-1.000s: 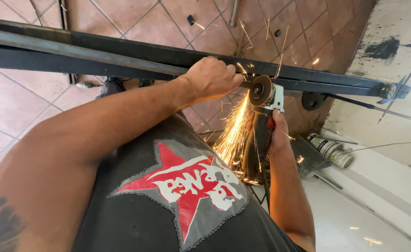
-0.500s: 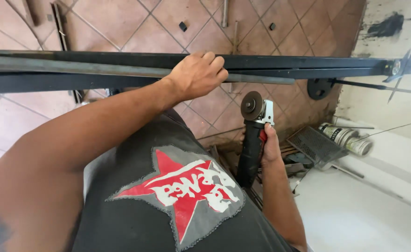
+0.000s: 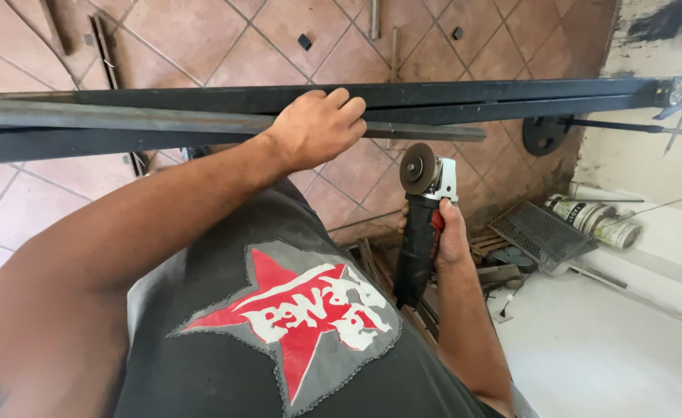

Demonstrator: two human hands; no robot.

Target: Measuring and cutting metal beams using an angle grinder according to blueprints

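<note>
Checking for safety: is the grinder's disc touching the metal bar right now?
No. The angle grinder, gripped by the right hand, sits below the bar with open space between; no sparks.

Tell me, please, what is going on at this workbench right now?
A person grips a long metal bar with the left hand, steadying it on dark steel beams above a tiled floor. The right hand holds an angle grinder below the bar, its disc clear of the metal and throwing no sparks. Scrap metal and a can lie to the right.
</note>
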